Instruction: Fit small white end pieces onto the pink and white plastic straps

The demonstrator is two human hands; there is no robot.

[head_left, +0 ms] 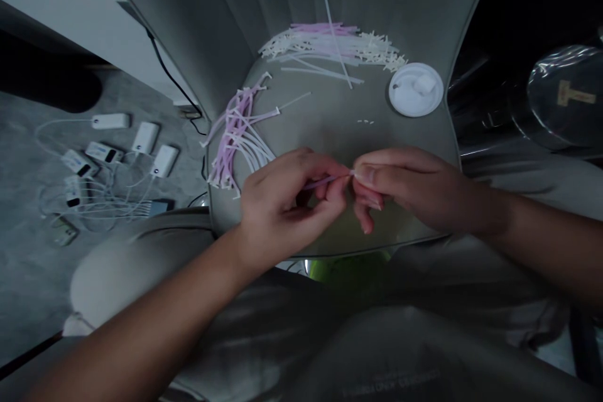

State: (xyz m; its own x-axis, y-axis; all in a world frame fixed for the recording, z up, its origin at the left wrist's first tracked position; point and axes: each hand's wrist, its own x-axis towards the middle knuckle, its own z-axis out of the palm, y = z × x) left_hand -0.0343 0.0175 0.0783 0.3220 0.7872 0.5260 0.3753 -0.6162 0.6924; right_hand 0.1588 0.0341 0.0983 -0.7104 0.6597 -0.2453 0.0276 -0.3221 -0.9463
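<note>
My left hand (296, 195) pinches a thin pink plastic stick (325, 181) near its end, over the front of the chair seat. Thumb and forefinger of my right hand (400, 182) close on the same end from the other side; whether a small white piece sits between them is hidden. To the left of my left hand lies a pile of pink and white sticks (233, 132) with small white tips. Beyond both hands, a few tiny white pieces (365, 122) rest on the seat.
A row of white and pink sticks (330, 44) lies along the backrest, with one stick (337, 41) across it. At right stands a small white dish (415, 105) with white bits. On the floor at left are several white boxes (146, 137) with cables. A clear container (570, 97) is far right.
</note>
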